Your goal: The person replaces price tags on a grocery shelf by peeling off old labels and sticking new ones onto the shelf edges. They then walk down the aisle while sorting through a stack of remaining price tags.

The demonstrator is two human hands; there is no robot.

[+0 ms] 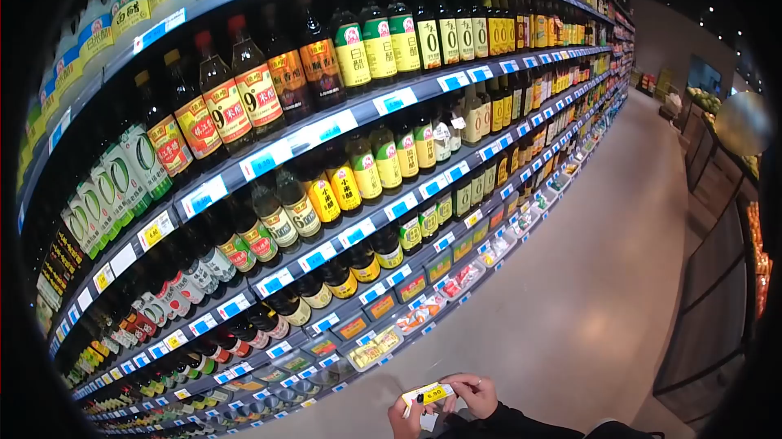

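Note:
At the bottom of the view, my left hand point(405, 420) and my right hand point(478, 396) are close together in front of me. Between them is a yellow price tag point(437, 393) with dark printed numbers. My left hand grips its left end, with the thumb near a small dark spot or object that I cannot make out. The fingers of my right hand pinch the tag's right end. A piece of white paper point(429, 421) shows just below the tag, partly hidden by my fingers.
A long shelf unit point(318, 123) full of vinegar bottles point(252, 93) curves along the left, with blue-and-white price labels point(395, 102) on its edges. Packets in low trays point(376, 351) sit at the bottom. The aisle floor point(570, 309) lies right of it; dark wooden produce stands point(705, 268) line the far side.

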